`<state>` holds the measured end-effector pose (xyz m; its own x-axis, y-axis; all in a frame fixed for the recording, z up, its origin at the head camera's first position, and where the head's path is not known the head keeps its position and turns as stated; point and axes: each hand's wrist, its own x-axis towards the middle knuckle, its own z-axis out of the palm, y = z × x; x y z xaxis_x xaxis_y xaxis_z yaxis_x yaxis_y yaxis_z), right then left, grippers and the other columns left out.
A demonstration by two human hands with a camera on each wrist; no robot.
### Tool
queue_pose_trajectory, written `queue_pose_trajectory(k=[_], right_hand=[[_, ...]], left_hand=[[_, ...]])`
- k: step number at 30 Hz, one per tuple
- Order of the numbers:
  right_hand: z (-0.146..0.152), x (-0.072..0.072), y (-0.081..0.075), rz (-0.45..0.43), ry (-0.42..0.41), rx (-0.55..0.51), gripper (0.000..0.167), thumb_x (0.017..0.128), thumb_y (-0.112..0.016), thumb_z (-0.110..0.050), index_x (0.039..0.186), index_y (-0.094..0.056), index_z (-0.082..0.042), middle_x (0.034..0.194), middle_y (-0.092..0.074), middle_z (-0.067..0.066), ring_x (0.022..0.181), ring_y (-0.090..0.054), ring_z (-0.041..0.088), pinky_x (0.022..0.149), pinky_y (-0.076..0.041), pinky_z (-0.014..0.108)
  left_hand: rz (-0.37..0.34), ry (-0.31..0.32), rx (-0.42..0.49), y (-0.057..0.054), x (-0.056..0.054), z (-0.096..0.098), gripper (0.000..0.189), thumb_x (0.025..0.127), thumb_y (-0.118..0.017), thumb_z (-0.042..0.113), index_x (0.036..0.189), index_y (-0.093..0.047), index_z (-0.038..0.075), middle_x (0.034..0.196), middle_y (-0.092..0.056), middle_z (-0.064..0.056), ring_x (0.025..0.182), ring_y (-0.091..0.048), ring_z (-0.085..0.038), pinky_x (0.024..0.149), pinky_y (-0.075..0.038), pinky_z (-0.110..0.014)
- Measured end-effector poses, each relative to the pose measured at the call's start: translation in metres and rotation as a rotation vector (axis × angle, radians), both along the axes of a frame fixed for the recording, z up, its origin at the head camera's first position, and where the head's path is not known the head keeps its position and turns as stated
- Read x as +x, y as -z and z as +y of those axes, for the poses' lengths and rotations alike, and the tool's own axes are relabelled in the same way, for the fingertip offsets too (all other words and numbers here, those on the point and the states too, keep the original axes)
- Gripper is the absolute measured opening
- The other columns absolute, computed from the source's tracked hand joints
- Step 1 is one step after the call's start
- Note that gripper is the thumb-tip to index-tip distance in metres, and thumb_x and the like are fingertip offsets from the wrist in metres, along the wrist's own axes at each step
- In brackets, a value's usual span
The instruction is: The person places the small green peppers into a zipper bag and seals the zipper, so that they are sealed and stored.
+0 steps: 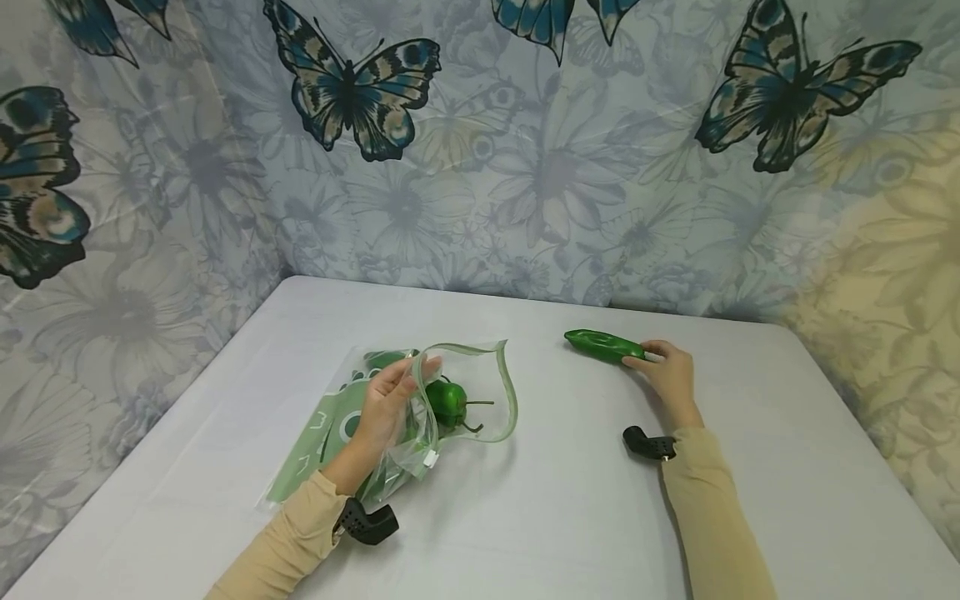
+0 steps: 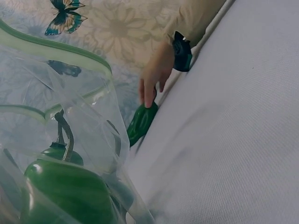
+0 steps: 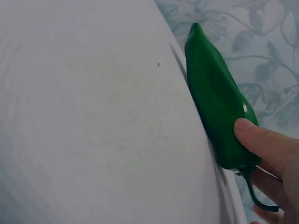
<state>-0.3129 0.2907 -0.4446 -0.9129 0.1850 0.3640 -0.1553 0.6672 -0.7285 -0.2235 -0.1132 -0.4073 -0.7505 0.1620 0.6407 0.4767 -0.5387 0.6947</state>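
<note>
My left hand [image 1: 386,407] pinches the edge of a clear zip bag [image 1: 512,392] with a green-edged mouth and a green printed side. The bag's mouth gapes toward the right. Green peppers [image 1: 447,403] with thin stems sit inside, near that mouth; in the left wrist view a large glossy pepper [image 2: 65,193] shows through the film. To the right, my right hand [image 1: 672,379] grips a long green pepper [image 1: 600,344] at its stem end, thumb on its side. In the right wrist view the pepper's tip [image 3: 196,35] points away from the hand, and its curved stem [image 3: 252,191] hangs by the fingers.
A white-covered table [image 1: 555,517] lies under both hands. Behind it and at the sides hangs a floral cloth with butterflies [image 1: 348,92]. Black straps with camera mounts [image 1: 367,522] are on both wrists. A white slider [image 1: 430,458] sits on the bag's zip.
</note>
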Motion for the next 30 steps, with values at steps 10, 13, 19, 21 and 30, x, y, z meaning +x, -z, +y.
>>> queue_pose_trajectory(k=[10,13,19,21,30], right_hand=[[-0.002,0.012,-0.003,-0.022,0.043,-0.032,0.045,0.072,-0.076,-0.027,0.104,-0.062,0.001,0.099,-0.062,0.019,0.090,-0.057,0.030,0.079,-0.042,0.039],[-0.004,0.014,-0.005,-0.012,0.033,0.012,0.044,0.071,-0.077,-0.030,0.098,-0.063,0.001,0.092,-0.063,0.018,0.083,-0.057,0.029,0.072,-0.043,0.038],[-0.006,0.016,-0.010,-0.044,-0.027,-0.013,0.045,0.073,-0.075,-0.030,0.099,-0.059,0.002,0.095,-0.060,0.017,0.083,-0.056,0.026,0.072,-0.042,0.035],[-0.008,0.017,-0.013,-0.056,-0.033,-0.055,0.046,0.074,-0.074,-0.029,0.103,-0.058,0.003,0.100,-0.058,0.016,0.082,-0.056,0.021,0.073,-0.042,0.033],[-0.016,0.015,-0.020,-0.052,0.021,-0.232,0.054,0.070,-0.076,-0.036,0.107,-0.057,-0.002,0.096,-0.056,0.007,0.074,-0.054,0.004,0.067,-0.044,0.020]], left_hand=[[0.003,0.015,-0.005,-0.002,-0.002,0.003,0.026,0.088,-0.058,0.021,0.112,-0.063,0.015,0.110,-0.061,-0.003,0.107,-0.053,-0.018,0.096,-0.032,-0.032],[-0.004,0.007,-0.012,-0.002,-0.001,0.002,0.026,0.088,-0.058,0.022,0.112,-0.063,0.016,0.110,-0.061,-0.003,0.107,-0.053,-0.018,0.095,-0.033,-0.032],[-0.019,-0.001,-0.010,-0.002,0.001,0.002,0.027,0.087,-0.058,0.024,0.112,-0.063,0.016,0.110,-0.061,-0.002,0.108,-0.052,-0.018,0.096,-0.032,-0.032],[-0.016,0.002,-0.004,-0.002,0.001,0.002,0.027,0.087,-0.058,0.024,0.112,-0.063,0.015,0.110,-0.061,-0.003,0.108,-0.052,-0.018,0.096,-0.031,-0.032],[-0.007,0.002,-0.009,-0.001,0.002,-0.001,0.027,0.088,-0.057,0.021,0.113,-0.063,0.013,0.111,-0.061,-0.004,0.109,-0.052,-0.019,0.096,-0.032,-0.033]])
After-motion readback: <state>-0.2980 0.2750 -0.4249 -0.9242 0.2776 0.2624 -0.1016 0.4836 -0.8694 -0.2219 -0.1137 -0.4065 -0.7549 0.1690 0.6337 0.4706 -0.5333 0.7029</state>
